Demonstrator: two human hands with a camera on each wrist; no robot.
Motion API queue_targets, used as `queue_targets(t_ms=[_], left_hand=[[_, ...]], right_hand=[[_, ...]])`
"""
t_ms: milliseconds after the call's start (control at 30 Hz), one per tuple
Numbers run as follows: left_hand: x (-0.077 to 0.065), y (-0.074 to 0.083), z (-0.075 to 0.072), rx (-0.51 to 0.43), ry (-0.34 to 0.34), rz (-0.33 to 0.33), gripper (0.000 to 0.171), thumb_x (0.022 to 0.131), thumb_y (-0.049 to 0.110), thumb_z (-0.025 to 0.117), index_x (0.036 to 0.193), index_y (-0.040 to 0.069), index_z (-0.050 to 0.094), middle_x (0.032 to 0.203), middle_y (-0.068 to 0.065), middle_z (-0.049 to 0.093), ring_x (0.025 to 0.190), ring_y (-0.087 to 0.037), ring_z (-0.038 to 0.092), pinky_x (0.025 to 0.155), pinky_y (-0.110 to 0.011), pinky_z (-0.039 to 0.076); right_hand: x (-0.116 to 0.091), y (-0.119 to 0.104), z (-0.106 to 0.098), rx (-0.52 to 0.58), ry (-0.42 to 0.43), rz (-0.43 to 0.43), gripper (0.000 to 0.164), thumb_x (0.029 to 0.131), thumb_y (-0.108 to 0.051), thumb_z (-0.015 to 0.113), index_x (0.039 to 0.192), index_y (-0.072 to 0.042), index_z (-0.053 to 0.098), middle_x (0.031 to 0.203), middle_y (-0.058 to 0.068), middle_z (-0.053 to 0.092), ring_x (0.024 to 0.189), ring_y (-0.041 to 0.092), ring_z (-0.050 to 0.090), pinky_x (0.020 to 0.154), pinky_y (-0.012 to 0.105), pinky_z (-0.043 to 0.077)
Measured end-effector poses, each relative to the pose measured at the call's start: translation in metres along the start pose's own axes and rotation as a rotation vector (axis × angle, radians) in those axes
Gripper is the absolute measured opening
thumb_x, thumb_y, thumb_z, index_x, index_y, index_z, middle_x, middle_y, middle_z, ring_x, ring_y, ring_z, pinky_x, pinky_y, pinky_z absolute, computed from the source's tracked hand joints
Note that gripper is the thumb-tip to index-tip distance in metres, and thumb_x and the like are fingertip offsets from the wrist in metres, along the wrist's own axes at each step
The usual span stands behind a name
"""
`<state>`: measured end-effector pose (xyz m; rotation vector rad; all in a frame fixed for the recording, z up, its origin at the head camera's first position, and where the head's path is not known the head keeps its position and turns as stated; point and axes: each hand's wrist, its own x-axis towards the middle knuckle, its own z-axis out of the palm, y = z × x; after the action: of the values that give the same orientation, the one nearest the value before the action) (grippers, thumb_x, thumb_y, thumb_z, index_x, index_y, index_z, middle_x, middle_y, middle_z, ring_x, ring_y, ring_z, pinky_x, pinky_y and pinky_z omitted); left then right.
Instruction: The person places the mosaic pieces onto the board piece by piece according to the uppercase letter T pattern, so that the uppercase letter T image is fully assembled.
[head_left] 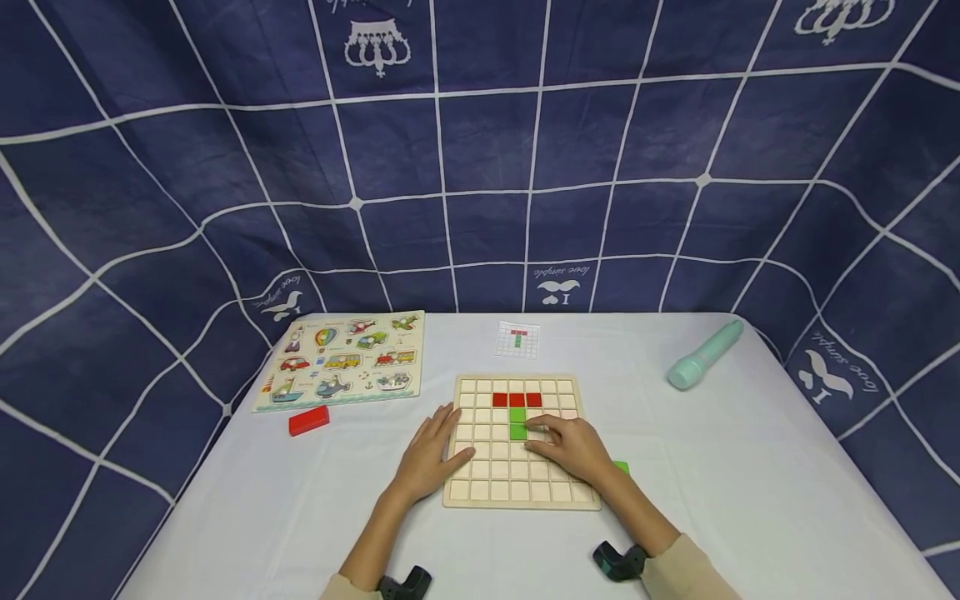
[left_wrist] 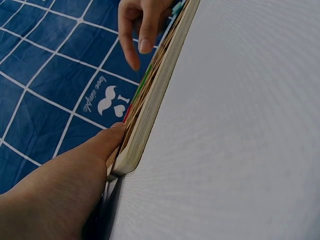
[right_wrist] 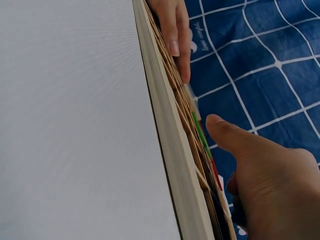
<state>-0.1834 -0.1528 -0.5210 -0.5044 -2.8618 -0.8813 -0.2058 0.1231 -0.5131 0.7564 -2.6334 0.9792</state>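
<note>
A wooden grid board lies flat on the white table. Three red square tiles form a row near its top, with two green tiles in a column under the middle one. My left hand rests on the board's left edge, fingers extended and thumb over the rim. Over the right half is my right hand, its index fingertip right at the lower green tile and its thumb apart below. From the right wrist view, that hand's thumb is above the board's edge, with no tile visible in its grasp.
Behind the board lies a small pattern card with a red and green T. A picture puzzle board and a red block are at left. A mint-green flashlight-like cylinder lies at right. My right forearm partly hides a green block.
</note>
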Motion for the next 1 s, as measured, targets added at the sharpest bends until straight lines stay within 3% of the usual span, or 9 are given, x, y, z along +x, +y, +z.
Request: queue_targets(t_ms=[433,767,1000], left_hand=[[-0.001,-0.001,0.000,-0.001,-0.005,-0.008,0.073,0.087,0.049,0.056,0.143,0.009,0.034,0.149,-0.010,0.026,0.138,-0.025,0.018,0.112,-0.036,0.009],[0.001,-0.002,0.002,0.009,-0.002,0.013,0.072,0.087,0.050,0.055,0.143,0.008,0.035,0.149,-0.009,0.026,0.138,-0.023,0.018,0.112,-0.036,0.010],[0.002,-0.003,0.003,0.018,0.004,0.011,0.072,0.087,0.049,0.056,0.143,0.008,0.035,0.149,-0.009,0.026,0.138,-0.023,0.018,0.112,-0.036,0.010]], right_hand=[[-0.046,0.027,-0.039,0.021,0.052,-0.045,0.033,0.074,-0.038,0.076,0.103,-0.023,0.069,0.051,-0.023,0.027,0.044,-0.006,0.020,0.040,0.015,0.024],[-0.085,0.053,-0.071,0.039,0.082,0.045,0.033,0.071,-0.032,0.079,0.101,-0.024,0.069,0.048,-0.022,0.027,0.042,-0.006,0.021,0.036,0.016,0.026],[-0.095,0.062,-0.078,0.018,0.090,0.081,0.034,0.069,-0.031,0.080,0.101,-0.025,0.069,0.047,-0.020,0.026,0.041,-0.006,0.019,0.036,0.016,0.026]])
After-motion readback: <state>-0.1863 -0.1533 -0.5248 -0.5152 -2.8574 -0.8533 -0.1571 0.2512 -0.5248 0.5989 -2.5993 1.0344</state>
